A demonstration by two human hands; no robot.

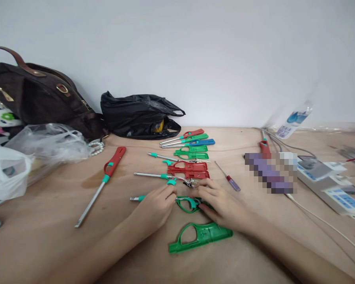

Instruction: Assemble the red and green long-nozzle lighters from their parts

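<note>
An opened green gas lighter (184, 206), with a metal tube, teal trigger and thin wires, lies between my hands. My left hand (159, 201) is closed around its front part, where the tube meets the shell. Bent over the handle end, my right hand (220, 201) grips it near the wires; its fingertips are partly hidden. Nearer me lies a loose green shell half (205, 235). Just beyond my hands are a metal lighter tube (149, 174) with a teal collar and an opened red lighter shell (191, 167). A screwdriver (232, 182) with a purple handle rests at the right.
Several assembled lighters (199, 138) and a green shell pair (195, 153) lie further back. One red lighter (114, 163) is at the left. Around these are a black plastic bag (136, 114), a dark backpack (53, 98), a power strip (328, 189) with cables and a tilted bottle (294, 120).
</note>
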